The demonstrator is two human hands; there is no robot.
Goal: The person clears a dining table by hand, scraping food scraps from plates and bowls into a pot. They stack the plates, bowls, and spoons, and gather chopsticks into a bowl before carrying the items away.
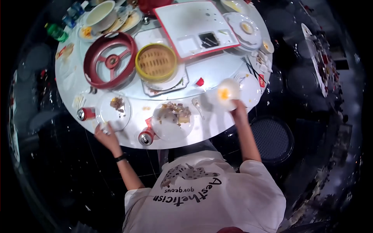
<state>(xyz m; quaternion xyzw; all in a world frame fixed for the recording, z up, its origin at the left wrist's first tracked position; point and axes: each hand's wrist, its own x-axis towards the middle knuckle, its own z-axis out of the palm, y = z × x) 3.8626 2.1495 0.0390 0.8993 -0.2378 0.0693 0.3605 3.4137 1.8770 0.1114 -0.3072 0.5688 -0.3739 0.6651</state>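
My right hand (239, 110) is closed on the rim of a small white bowl (228, 93) with something orange-yellow in it, blurred by motion. The bowl is above the table, by a white plate (250, 90) at the right. At the table's left front edge, my left hand (106, 134) pinches a small white item (104, 127), too small to make out, at the near rim of a plate (101, 113) with food scraps. Between my hands lies a plate of scraps and bones (160, 131), beside a red can (146, 136).
A red ring-shaped stand (90, 72), a bamboo steamer (156, 61) and a large red-edged tray (190, 19) occupy the table's middle and back. Another can (86, 113) stands at the left. Stacked dishes (101, 16) are at the back left. A dark stool (272, 139) is at the right.
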